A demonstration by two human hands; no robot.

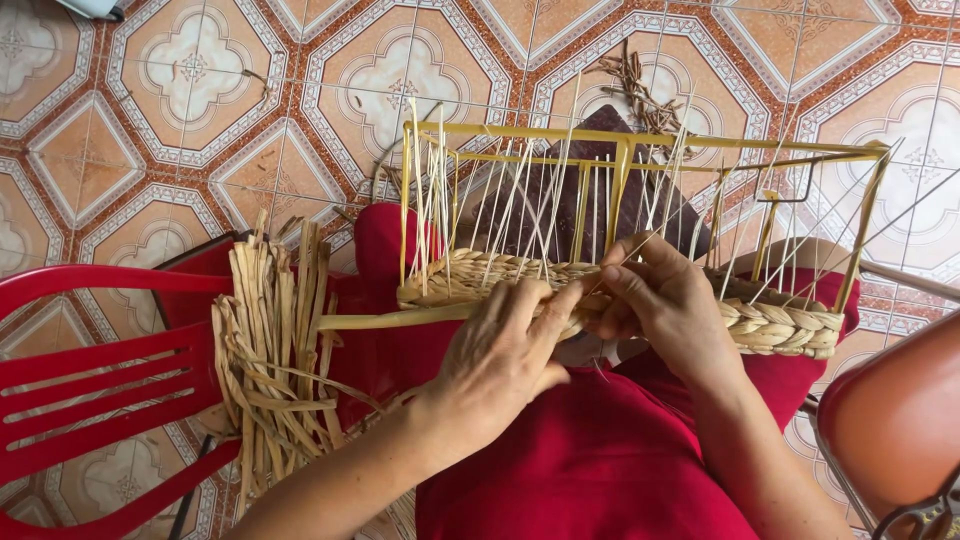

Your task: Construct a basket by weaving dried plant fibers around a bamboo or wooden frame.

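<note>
A yellow wire basket frame (pixel 640 140) rests on my lap, with several thin pale upright strands (pixel 520 195) running down it. A thick braided band of dried straw (pixel 780 325) is woven around its lower edge. My left hand (pixel 500 365) pinches a flat straw strand (pixel 390 320) against the woven rim. My right hand (pixel 665 305) grips the braid just to the right, fingers curled over the rim, touching the left hand's fingertips.
A bundle of loose dried straw strips (pixel 270 340) lies over a red plastic chair (pixel 90 390) at my left. An orange-brown seat (pixel 895 420) stands at lower right. Scraps of straw (pixel 640 90) lie on the patterned tiled floor (pixel 190 110).
</note>
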